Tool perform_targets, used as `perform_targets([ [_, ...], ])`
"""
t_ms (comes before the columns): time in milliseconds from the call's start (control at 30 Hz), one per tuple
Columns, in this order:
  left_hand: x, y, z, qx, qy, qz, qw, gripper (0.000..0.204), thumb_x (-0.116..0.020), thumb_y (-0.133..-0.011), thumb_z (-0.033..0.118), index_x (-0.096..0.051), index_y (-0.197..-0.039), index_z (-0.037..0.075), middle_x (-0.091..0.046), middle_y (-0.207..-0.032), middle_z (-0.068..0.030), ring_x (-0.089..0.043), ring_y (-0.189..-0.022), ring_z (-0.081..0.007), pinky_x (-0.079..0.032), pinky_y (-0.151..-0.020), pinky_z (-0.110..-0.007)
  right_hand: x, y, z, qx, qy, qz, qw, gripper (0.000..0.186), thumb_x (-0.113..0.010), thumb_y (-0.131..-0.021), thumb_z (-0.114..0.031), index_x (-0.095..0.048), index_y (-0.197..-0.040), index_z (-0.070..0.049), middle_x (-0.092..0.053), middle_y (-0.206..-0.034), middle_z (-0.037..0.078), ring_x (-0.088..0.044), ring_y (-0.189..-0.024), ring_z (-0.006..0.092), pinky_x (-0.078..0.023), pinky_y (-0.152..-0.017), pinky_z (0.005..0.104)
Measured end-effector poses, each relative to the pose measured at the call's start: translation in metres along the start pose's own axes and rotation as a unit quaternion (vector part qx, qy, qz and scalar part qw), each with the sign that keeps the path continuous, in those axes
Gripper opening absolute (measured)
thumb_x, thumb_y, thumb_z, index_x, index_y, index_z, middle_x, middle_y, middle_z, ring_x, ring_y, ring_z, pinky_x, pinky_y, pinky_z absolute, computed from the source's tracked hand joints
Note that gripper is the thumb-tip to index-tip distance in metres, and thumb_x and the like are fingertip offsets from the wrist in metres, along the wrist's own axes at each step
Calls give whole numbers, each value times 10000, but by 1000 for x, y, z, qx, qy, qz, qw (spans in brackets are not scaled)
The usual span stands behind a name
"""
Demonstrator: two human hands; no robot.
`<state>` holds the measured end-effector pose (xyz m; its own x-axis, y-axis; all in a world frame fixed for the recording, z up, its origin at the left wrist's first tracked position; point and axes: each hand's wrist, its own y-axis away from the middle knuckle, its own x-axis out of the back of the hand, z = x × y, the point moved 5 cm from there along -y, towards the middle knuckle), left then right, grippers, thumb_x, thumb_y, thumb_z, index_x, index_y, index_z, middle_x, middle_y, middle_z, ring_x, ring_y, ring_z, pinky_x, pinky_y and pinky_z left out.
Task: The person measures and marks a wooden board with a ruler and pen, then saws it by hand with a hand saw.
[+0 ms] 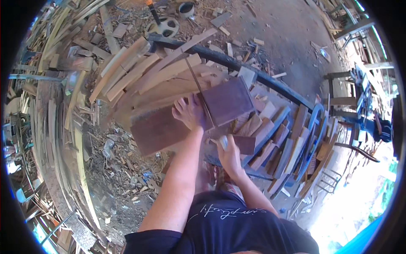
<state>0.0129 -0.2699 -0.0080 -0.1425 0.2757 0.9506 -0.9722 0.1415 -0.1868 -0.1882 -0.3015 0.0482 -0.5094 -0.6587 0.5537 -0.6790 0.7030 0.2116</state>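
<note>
A wide reddish-brown board lies at a slant across a pile of wood in front of me. My left hand presses down on it, fingers apart, just left of a handsaw. The saw's long thin blade runs across the board and points away from me, past its far edge. My right hand is closed around the pale saw handle at the board's near edge. Where the teeth meet the wood, I cannot tell how deep they sit.
Cut wood pieces are stacked right of the board, beside a blue curved frame. A dark beam runs behind the pile. Long planks lie at left. Wood scraps litter the dirt floor; a spoked wheel lies at the far side.
</note>
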Motion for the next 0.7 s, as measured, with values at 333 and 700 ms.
perform_targets([
  [333,-12,7,-12,-9,-39,0,999,270,-492,-975,442,-635,-1096,248,-531,-1114,-55,-458,-1210,-258,-290,-1026,-514,52,141,60,-87,43,-15,995,267,-698,-888,-193,-557,-1036,-21,-633,-906,256,-632,-853,455,-504,-701,478],
  [700,-11,2,-14,15,-3,-35,999,295,-425,-1004,444,-609,-1150,266,-530,-1169,-57,-442,-1221,-255,-257,-1052,-525,33,117,53,-37,-6,26,999,256,-672,-900,-202,-520,-974,-10,-606,-885,270,-605,-816,479,-482,-675,507],
])
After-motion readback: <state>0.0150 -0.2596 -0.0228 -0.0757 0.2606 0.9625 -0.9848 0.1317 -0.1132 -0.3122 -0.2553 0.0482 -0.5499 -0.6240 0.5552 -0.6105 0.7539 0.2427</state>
